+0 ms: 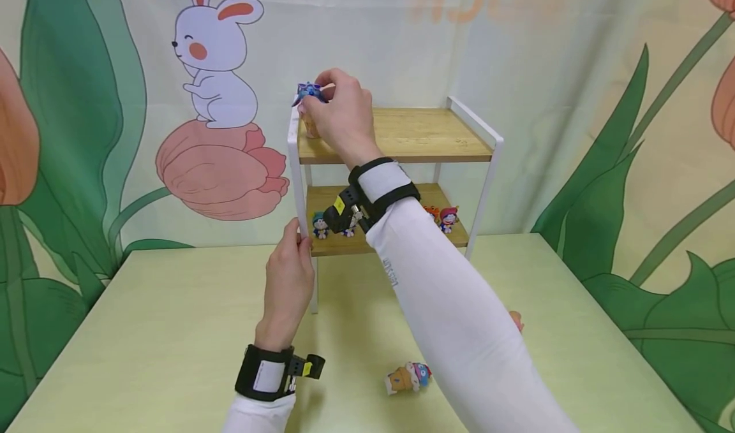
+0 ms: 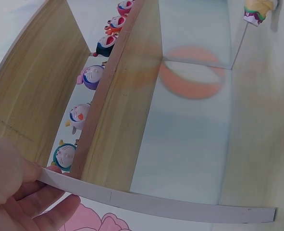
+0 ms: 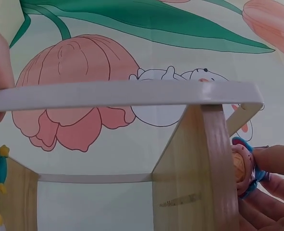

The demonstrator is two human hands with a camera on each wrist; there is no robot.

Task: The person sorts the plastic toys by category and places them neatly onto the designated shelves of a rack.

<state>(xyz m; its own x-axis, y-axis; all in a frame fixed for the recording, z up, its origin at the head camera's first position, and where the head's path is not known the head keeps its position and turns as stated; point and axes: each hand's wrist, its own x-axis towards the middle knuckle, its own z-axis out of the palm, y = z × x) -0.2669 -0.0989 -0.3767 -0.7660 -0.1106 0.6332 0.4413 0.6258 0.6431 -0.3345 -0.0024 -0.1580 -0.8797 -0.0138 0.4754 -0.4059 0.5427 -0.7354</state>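
Right hand [image 1: 344, 111]: thumb and fingers pinch the blue figure [image 1: 310, 93] by its upper part. The blue figure is at the left end of the rack's top shelf [image 1: 425, 133], upright, its cone-shaped base downward; whether the base touches the board cannot be told. The rest of the top shelf's visible surface is bare wood.

Left hand [image 1: 289, 267]: fingers curl round the near left post [image 1: 295, 171] of the rack [image 1: 459, 159], level with the lower shelf [image 1: 318, 198]. The left wrist view confirms the post between the thumb side and the fingers.

Six small figures [image 2: 91, 77] stand in a row along the lower shelf, as counted in the left wrist view; in the head view the right arm hides the middle of the row. The leftmost, a teal figure [image 1: 320, 224], is just beside the left hand.

On the table [image 1: 172, 331], nearer than the rack, a cone toy [image 1: 409, 377] lies on its side, its coloured top toward the right. A second toy [image 1: 517, 320] lies farther right, largely hidden behind the right sleeve [image 1: 459, 312]; its form cannot be told. Behind the rack hangs a backdrop [image 1: 390, 37] printed with a rabbit [image 1: 224, 57] and flowers.
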